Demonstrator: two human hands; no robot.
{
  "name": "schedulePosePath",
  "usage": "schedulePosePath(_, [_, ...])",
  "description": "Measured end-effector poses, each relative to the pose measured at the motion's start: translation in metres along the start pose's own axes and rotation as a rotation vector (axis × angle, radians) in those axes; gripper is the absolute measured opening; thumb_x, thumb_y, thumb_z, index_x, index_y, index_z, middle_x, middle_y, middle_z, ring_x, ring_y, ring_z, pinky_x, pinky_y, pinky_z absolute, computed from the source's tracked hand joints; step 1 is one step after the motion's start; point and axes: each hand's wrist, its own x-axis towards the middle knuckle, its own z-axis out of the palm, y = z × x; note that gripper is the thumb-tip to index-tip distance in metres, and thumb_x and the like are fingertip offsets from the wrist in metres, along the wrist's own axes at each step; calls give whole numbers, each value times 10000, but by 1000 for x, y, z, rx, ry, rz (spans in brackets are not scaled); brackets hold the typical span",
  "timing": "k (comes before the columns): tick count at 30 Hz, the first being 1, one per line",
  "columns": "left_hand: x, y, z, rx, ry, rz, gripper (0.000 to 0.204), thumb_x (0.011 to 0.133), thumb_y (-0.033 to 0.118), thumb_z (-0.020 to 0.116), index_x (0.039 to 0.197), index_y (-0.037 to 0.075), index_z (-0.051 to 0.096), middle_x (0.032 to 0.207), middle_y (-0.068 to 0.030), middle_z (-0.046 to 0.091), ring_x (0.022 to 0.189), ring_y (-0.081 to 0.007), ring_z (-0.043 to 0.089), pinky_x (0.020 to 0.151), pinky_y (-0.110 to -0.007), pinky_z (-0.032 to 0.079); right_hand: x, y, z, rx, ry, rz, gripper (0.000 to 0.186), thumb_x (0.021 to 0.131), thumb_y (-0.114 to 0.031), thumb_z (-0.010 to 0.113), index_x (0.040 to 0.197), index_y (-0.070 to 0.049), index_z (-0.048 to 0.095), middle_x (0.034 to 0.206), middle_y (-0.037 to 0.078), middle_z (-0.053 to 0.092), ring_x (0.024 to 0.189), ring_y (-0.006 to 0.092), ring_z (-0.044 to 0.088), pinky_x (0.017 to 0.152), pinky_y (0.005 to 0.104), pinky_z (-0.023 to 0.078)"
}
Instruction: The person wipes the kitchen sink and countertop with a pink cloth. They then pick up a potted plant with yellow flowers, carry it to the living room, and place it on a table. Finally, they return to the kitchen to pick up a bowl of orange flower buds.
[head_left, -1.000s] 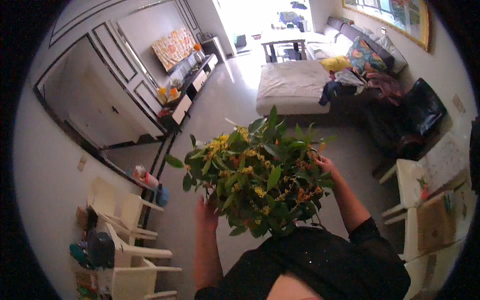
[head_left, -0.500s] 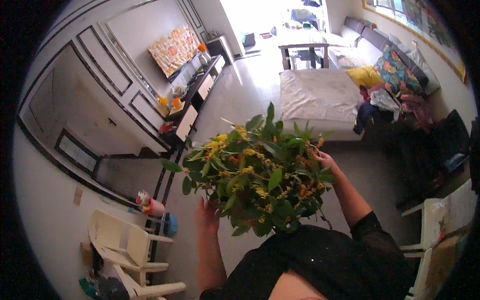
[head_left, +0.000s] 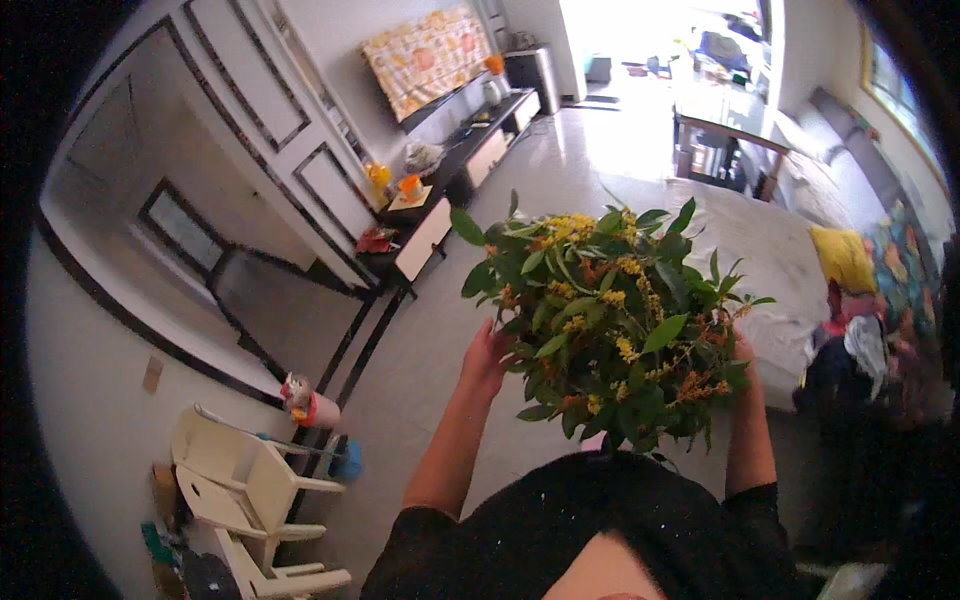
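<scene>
Now turned further left, toward cabinet (head_left: pixel 426 238), left beyond plant (head_left: pixel 622 318); changing heading, not grip: still holding plant in partly hidden fingers (head_left: pixel 487 332) of left hand (head_left: pixel 484 360), right hand (head_left: pixel 743 350).

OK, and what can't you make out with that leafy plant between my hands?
All in the head view:
Leafy plant: its base, hidden by its own leaves.
Pink patch below it: too little shows to identify.
Left hand and right hand: most fingers, hidden by leaves.
Gold-framed picture: cut off by the dark fisheye rim.
Area beyond the table: washed out by glare.
</scene>
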Motion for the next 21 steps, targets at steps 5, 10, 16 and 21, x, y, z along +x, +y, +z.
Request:
schedulePosePath(5, [109, 44, 16, -83, 94, 63, 463, 887, 491, 483, 1026, 58, 571, 941, -91, 619, 958, -244, 524, 839, -405, 371, 130, -50, 78, 21, 14, -41, 326, 939, -228, 462, 1190, -32, 533, 1021, 108, 627, 868, 215, 635, 677, 333, 554])
schedulePosePath(10, [219, 128, 73, -50, 99, 112, 467, 889, 486, 489, 1051, 58, 584, 921, -67, 601, 918, -217, 541, 793, -393, 392, 340, -55, 26, 251, -197, 50, 382, 942, -184, 475, 1297, -47, 456, 1173, 94, 576, 937, 215, 619, 768, 337, 534])
schedulePosePath(16, [353, 174, 91, -18, 125, 94, 452, 896, 496, 470, 1047, 84, 578, 899, -52, 588, 898, -197, 530, 791, -375, 391, 463, -46, 55, 134, -126, 53, 382, 939, -191, 478, 1291, -43, 459, 1167, 97, 578, 940, 219, 615, 772, 344, 531])
schedulePosePath(21, [537, 229, 136, 51, 46, 68, 429, 897, 485, 472, 1076, 105, 558, 881, -47, 572, 872, -191, 529, 757, -383, 423, 584, -67, 54, 132, -57, -5, 382, 938, -197, 481, 1285, -40, 461, 1162, 101, 579, 942, 222, 612, 775, 350, 527])
